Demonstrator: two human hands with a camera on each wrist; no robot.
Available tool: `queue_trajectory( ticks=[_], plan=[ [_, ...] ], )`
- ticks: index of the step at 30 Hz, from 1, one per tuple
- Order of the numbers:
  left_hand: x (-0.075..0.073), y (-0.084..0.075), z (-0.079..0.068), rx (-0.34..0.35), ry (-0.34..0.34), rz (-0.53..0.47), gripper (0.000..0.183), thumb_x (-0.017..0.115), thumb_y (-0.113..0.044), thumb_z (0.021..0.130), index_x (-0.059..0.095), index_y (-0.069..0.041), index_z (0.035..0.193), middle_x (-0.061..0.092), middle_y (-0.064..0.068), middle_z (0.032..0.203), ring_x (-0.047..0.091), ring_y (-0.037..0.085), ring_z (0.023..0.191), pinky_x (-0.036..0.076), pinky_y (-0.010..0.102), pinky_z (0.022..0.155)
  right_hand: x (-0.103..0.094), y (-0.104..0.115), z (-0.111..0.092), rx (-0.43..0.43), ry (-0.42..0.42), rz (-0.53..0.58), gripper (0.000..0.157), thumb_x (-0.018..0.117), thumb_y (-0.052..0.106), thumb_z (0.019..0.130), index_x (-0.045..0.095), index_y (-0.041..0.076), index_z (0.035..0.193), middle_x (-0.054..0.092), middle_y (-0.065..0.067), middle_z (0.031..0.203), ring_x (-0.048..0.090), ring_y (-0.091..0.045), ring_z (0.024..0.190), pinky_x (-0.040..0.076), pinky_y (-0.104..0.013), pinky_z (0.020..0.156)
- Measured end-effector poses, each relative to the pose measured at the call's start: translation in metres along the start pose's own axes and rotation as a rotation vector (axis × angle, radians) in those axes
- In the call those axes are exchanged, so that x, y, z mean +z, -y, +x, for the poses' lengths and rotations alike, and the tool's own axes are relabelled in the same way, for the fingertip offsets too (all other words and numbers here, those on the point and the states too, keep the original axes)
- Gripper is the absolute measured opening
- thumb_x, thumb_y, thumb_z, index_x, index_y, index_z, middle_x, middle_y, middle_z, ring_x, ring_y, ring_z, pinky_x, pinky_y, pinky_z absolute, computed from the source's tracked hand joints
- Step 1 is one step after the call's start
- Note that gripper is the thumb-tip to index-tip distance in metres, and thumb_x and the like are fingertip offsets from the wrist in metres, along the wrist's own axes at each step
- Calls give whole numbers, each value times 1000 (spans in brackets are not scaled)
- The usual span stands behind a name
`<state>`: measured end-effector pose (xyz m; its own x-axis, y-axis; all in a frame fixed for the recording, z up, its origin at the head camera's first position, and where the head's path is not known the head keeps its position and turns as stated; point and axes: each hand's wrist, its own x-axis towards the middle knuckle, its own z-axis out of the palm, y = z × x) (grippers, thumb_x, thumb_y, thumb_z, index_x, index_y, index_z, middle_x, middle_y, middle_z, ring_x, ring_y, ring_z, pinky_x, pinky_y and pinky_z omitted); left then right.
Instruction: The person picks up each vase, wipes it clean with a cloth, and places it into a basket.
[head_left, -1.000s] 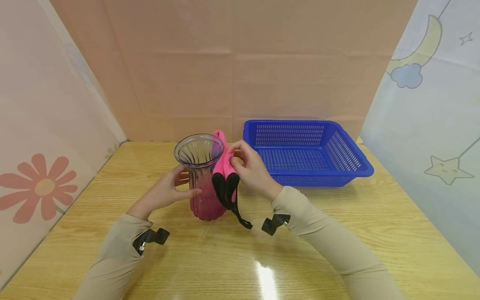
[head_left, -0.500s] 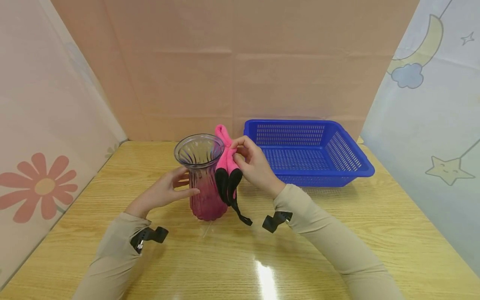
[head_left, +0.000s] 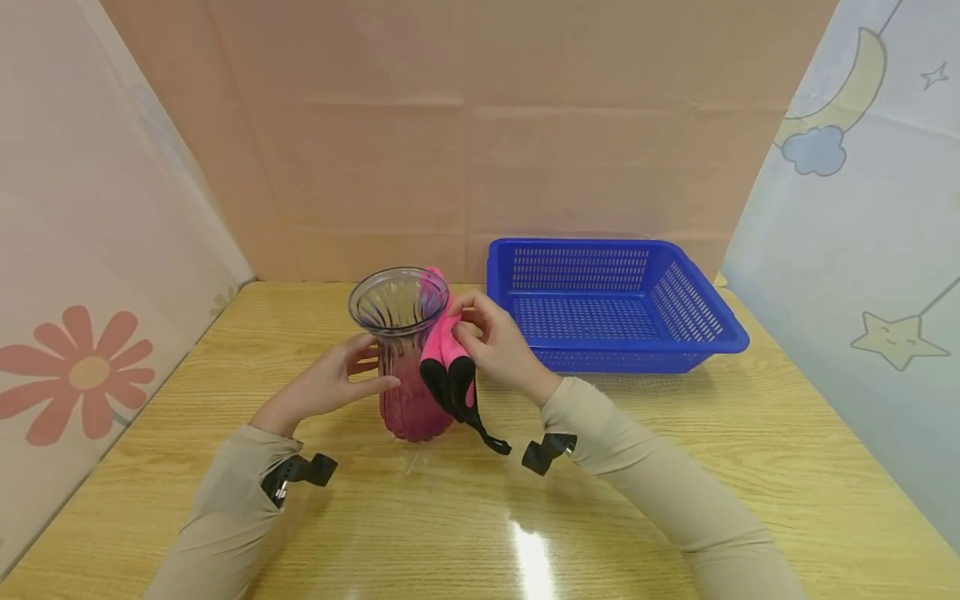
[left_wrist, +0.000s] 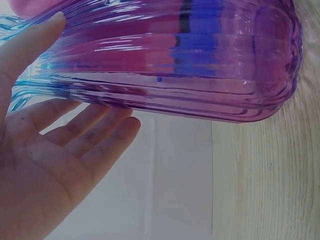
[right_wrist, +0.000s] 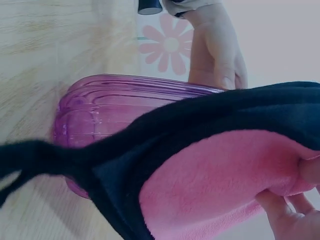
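Note:
A ribbed glass vase (head_left: 411, 400), clear at its flared rim and purple-pink below, stands upright on the table. My left hand (head_left: 326, 382) holds it from the left, thumb on the near side and fingers behind. In the left wrist view the vase (left_wrist: 235, 95) lies between thumb and fingertips. My right hand (head_left: 498, 340) pinches a folded pink plush cloth (head_left: 442, 337) with black edging and a hanging black loop. The cloth is against the vase's outer right side, just under the rim. The right wrist view shows the pink cloth (right_wrist: 210, 175) close up, hiding part of the vase.
A blue perforated plastic basket (head_left: 611, 358) sits at the back right of the wooden table (head_left: 420, 525). A plain beige sheet (head_left: 465, 150) rises behind it, and printed sheets stand at both sides. Black straps (head_left: 551, 450) are on both wrists.
My right hand raised the cloth along the vase's right side, then lowered it again, a little to the left. The left hand and the vase have barely moved.

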<state>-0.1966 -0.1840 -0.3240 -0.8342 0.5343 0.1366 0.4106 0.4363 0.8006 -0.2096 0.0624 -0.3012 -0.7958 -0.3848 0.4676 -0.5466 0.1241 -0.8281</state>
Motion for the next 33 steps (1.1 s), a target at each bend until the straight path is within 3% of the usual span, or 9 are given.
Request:
queue_trajectory(
  ticks=[7, 33],
  plan=[
    [1, 0, 0, 1, -16, 13, 66, 66, -15, 87, 33, -3, 142, 41, 23, 142, 46, 44, 125, 42, 56, 102, 4, -1, -4, 1, 36, -80, 15, 52, -9, 87, 51, -4, 101, 56, -21, 110, 58, -36, 113, 54, -43, 92],
    [1, 3, 1, 4, -18, 26, 64, 66, -17, 87, 34, -4, 142, 42, 22, 141, 47, 44, 124, 42, 56, 102, 4, -14, -15, -26, 105, -241, 11, 56, -8, 85, 56, 0, 93, 59, -17, 101, 60, -32, 106, 57, -40, 86]
  ],
)
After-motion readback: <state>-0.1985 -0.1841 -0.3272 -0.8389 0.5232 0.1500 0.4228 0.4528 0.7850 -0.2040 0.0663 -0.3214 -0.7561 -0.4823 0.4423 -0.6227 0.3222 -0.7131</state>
